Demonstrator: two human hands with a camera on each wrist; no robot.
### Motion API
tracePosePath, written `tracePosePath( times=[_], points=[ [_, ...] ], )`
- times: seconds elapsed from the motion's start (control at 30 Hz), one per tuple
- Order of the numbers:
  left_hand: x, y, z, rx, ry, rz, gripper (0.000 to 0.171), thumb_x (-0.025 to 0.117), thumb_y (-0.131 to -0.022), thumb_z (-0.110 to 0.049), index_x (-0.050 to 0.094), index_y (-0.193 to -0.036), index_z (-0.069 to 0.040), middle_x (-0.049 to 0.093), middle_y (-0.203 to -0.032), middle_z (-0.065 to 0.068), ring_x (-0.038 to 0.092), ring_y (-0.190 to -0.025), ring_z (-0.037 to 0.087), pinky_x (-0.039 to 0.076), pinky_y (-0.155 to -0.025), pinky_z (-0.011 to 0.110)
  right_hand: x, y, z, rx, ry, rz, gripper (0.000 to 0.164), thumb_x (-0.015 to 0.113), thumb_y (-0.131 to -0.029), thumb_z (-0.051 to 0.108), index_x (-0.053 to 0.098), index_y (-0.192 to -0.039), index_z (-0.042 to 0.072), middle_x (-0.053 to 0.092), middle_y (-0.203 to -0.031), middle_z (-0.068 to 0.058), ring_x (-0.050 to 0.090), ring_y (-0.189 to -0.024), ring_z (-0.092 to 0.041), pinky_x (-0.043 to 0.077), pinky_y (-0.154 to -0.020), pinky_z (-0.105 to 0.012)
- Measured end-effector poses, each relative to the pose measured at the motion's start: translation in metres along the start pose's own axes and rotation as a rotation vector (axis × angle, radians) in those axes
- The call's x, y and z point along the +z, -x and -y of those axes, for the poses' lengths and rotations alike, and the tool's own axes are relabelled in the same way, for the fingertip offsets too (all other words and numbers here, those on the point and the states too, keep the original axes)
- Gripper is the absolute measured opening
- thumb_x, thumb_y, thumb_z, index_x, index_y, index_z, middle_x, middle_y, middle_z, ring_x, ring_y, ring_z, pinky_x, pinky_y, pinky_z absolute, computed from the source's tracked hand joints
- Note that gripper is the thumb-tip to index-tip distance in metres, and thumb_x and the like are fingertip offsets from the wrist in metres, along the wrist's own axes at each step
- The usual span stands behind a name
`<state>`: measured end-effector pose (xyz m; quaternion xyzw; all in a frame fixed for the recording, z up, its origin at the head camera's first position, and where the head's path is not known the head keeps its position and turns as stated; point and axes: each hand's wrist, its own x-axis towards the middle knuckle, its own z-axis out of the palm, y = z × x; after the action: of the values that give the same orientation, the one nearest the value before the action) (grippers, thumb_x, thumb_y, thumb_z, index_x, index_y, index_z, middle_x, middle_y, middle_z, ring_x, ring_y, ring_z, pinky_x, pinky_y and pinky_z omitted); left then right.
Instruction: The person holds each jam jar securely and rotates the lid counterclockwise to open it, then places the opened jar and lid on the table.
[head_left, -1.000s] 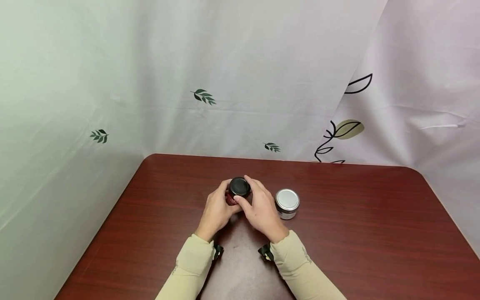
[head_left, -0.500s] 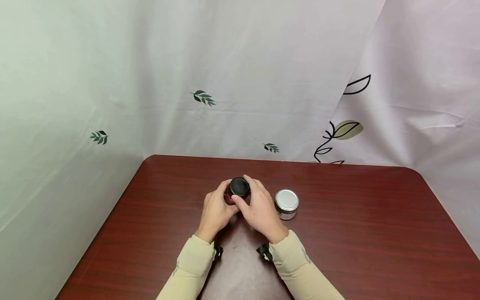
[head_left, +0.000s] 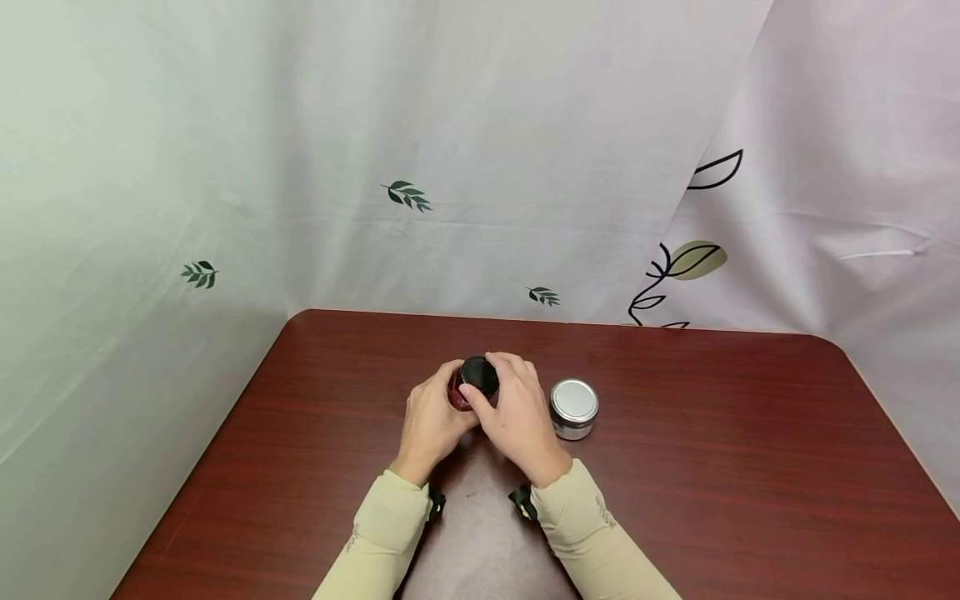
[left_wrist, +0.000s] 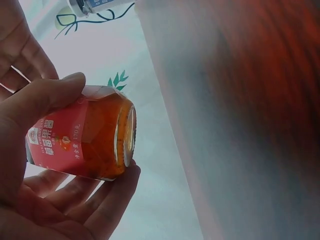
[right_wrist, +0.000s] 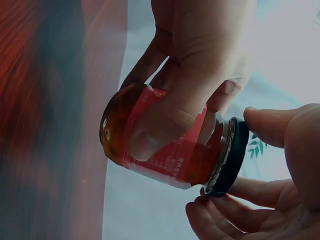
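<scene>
My left hand grips the body of a small glass jam jar with amber-red contents and a pink-red label showing a strawberry. Its thumb lies along one side and the fingers wrap the other. In the right wrist view the jar's black lid sits on the neck, between the thumb and fingers of my right hand. The right thumb overlaps the lid's near edge in the head view. A second, squat jar with a silver lid stands upright just right of my right hand.
The reddish-brown wooden table extends to both sides of the arms. Behind it and at the left hang pale curtains with leaf prints. Black straps are on the wrists.
My right hand has turned slightly around the lid, its thumb moving a little left and its wrist shifting left. The left hand and jar stay nearly still, as does the silver-lidded jar.
</scene>
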<state>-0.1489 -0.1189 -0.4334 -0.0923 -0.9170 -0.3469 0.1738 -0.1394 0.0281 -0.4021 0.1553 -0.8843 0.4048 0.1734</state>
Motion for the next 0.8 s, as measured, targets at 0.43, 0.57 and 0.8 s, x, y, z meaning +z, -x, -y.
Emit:
tracePosePath(
  times=[0.43, 0.57, 0.8],
  points=[
    [-0.0006, -0.0002, -0.0023, -0.005, -0.007, 0.007, 0.060, 0.089, -0.072, -0.025, 0.064, -0.124, -0.010, 0.071, -0.110, 0.007, 0.069, -0.096, 0.028, 0.054, -0.084, 0.048, 0.0017, -0.0006, -0.0022, -0.034, 0.044, -0.036, 0.055, 0.081, -0.085, 0.033, 0.066, -0.123, -0.005, 0.065, -0.121, -0.018, 0.059, -0.110, -0.035, 0.050, -0.091, -0.046],
    [-0.0007, 0.0003, -0.0027, -0.009, -0.006, 0.006, 0.059, 0.089, -0.072, -0.024, 0.064, -0.124, -0.009, 0.071, -0.110, 0.007, 0.069, -0.095, 0.028, 0.054, -0.085, 0.047, 0.0027, -0.0010, -0.0031, -0.038, 0.040, -0.041, 0.057, 0.083, -0.084, 0.034, 0.066, -0.122, -0.005, 0.065, -0.120, -0.018, 0.059, -0.109, -0.034, 0.050, -0.091, -0.046],
    [-0.0010, 0.0014, -0.0038, -0.006, -0.015, 0.000, 0.059, 0.089, -0.072, -0.024, 0.064, -0.124, -0.009, 0.071, -0.110, 0.008, 0.069, -0.095, 0.028, 0.055, -0.084, 0.047, 0.0038, -0.0004, -0.0029, -0.054, 0.044, -0.059, 0.056, 0.084, -0.083, 0.031, 0.067, -0.121, -0.006, 0.066, -0.118, -0.018, 0.060, -0.108, -0.033, 0.050, -0.090, -0.045]
  ],
)
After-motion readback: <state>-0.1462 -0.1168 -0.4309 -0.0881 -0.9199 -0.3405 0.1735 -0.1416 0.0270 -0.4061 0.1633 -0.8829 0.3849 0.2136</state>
